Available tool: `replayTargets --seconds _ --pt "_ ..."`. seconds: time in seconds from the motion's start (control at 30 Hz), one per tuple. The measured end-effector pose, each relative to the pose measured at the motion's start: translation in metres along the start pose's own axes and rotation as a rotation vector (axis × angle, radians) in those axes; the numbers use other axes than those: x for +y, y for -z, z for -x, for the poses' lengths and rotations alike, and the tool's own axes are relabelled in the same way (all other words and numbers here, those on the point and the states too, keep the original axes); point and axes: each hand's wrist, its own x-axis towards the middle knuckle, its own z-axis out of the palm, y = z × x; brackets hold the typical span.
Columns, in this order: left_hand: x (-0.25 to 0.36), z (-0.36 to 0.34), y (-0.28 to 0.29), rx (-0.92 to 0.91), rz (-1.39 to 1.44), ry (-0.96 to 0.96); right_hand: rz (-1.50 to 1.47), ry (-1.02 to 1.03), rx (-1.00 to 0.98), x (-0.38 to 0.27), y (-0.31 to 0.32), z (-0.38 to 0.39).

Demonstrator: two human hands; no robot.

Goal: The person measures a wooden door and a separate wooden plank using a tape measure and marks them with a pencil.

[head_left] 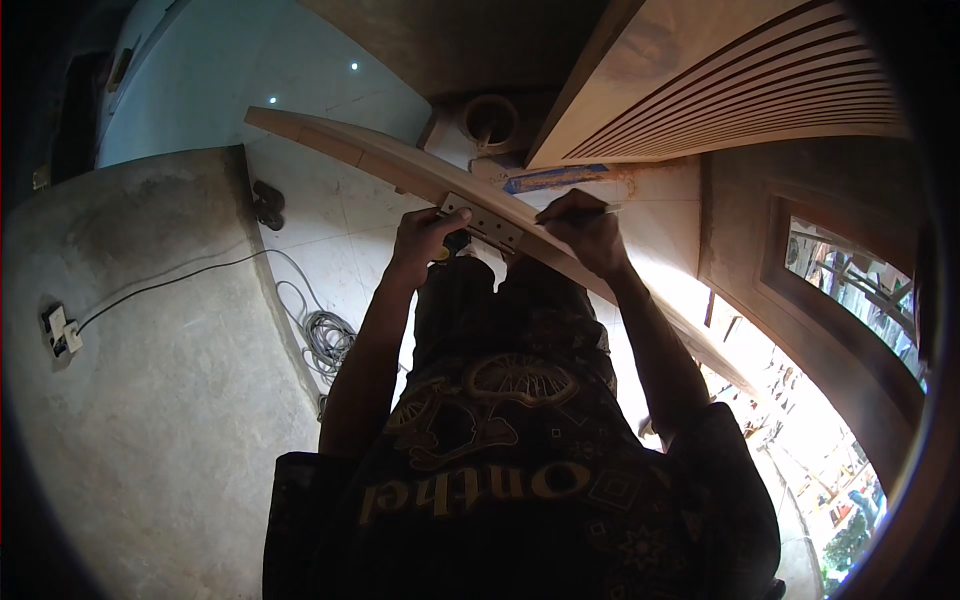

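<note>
A long wooden door (345, 150) stands edge up in front of me, running from the upper left toward the lower right. Flat on its narrow edge lies a metal hinge (482, 224) with a row of screw holes. My left hand (425, 240) grips the hinge at its left end, thumb on top and fingers at the near side. Just right of the hinge, my right hand (585, 235) is closed in a writing grip around a thin pencil (613, 208). Its point is hard to make out against the wood near the hinge.
A grooved wooden panel (730, 90) leans at the upper right, and a round pot (490, 120) stands behind the door. Coiled cable (328, 340) lies on the left floor, its lead running to a wall socket (62, 332). Dark slippers (268, 204) rest by the wall; a window (850, 275) is at right.
</note>
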Motion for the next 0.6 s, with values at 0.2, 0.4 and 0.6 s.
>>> replayTargets --seconds 0.2,0.4,0.6 --pt "0.001 -0.001 0.002 -0.039 -0.008 -0.013 0.137 0.003 0.02 0.02 0.04 0.01" --pt "0.003 0.001 0.0 -0.03 -0.038 -0.048 0.624 0.092 -0.066 -0.001 0.01 0.046" --pt "-0.003 0.019 0.003 -0.033 0.004 -0.094 0.747 0.139 0.035 0.01 0.008 0.046"
